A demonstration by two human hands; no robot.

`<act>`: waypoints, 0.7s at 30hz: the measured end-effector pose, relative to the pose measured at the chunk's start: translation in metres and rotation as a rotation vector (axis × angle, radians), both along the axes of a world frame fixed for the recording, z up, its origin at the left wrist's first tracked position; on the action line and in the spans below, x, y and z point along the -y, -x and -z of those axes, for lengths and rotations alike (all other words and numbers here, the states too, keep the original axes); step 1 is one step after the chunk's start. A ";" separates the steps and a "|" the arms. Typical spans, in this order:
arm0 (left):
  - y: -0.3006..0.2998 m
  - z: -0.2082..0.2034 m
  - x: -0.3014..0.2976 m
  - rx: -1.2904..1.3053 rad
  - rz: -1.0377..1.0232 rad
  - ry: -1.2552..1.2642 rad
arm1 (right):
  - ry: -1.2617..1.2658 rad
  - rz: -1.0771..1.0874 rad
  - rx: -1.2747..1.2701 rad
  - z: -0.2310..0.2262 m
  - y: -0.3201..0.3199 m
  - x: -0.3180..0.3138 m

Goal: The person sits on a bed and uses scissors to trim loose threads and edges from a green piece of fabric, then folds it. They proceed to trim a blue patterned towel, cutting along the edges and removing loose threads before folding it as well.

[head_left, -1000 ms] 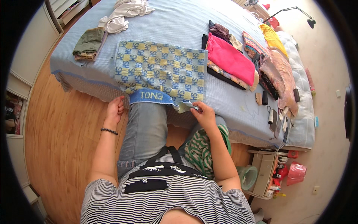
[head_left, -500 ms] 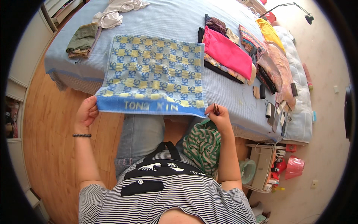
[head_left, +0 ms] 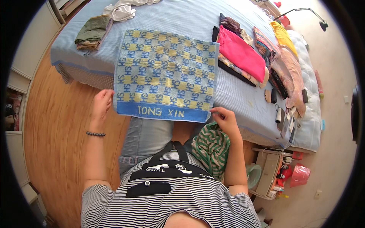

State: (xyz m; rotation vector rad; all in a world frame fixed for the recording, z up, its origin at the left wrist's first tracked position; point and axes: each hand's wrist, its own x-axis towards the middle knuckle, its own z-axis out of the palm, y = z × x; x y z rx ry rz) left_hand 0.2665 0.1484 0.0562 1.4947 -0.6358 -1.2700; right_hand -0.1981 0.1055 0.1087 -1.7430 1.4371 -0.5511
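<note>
A blue and yellow checked towel (head_left: 167, 70) lies spread over the near edge of the bed, its solid blue band towards me. My left hand (head_left: 102, 105) is at the towel's left edge, fingers together against it; how firmly they grip is hard to see. At the near right corner, my right hand (head_left: 225, 118) pinches the edge between thumb and forefinger. Below the right hand, a green and pale striped cloth (head_left: 211, 146) rests by my lap, partly behind my forearm.
Folded olive clothing (head_left: 92, 34) and a crumpled white garment (head_left: 121, 12) lie on the bed's left. A clothes stack topped by a bright pink piece (head_left: 241, 53) lies to the right, beyond it a yellow cloth (head_left: 282, 35). A small cabinet (head_left: 263, 171) stands beside the bed.
The near edge of the towel, lifted and turned up before, now lies flatter with its blue band facing up. My left hand has shifted right and slightly up along the towel's side.
</note>
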 end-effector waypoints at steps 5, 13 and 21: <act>0.057 -0.029 0.068 0.059 0.082 0.285 | 0.048 0.005 0.208 -0.009 -0.064 0.032; 0.090 -0.007 0.118 0.664 0.073 0.422 | 0.035 -0.092 0.244 -0.005 -0.139 0.065; 0.081 -0.016 0.121 0.541 0.031 0.298 | 0.148 -0.123 0.099 0.001 -0.189 0.089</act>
